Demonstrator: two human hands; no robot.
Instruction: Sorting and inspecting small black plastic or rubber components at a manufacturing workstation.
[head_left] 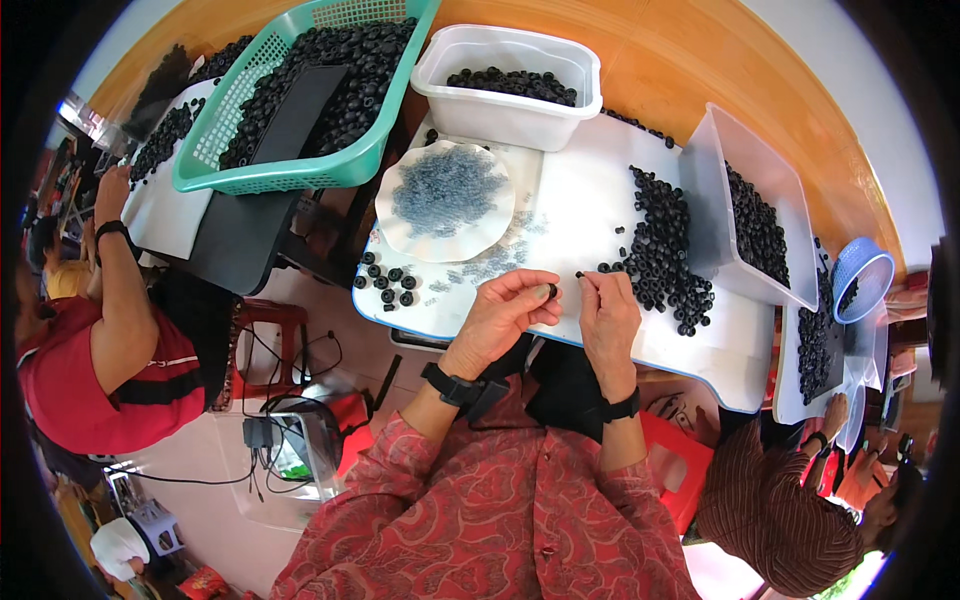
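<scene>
Left hand [510,308] pinches a small black ring [553,291], just left of the right hand [608,318], apart from it; ring axis can't be told; right hand grips a tiny dark piece [580,275], kind unclear. Right hand is nearer the loose black pile [660,245]; farther out, scalloped plate [440,250] of translucent bits [445,190]; white tub [500,120], translucent bin [705,215], green basket [330,178] all hold black parts [760,220].

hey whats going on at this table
At the white table, a person's left hand fingers a small black part. The right hand is pinched beside it; what it may hold is too small to tell. Black parts lie heaped to the right, a plate of translucent pieces to the left.
</scene>
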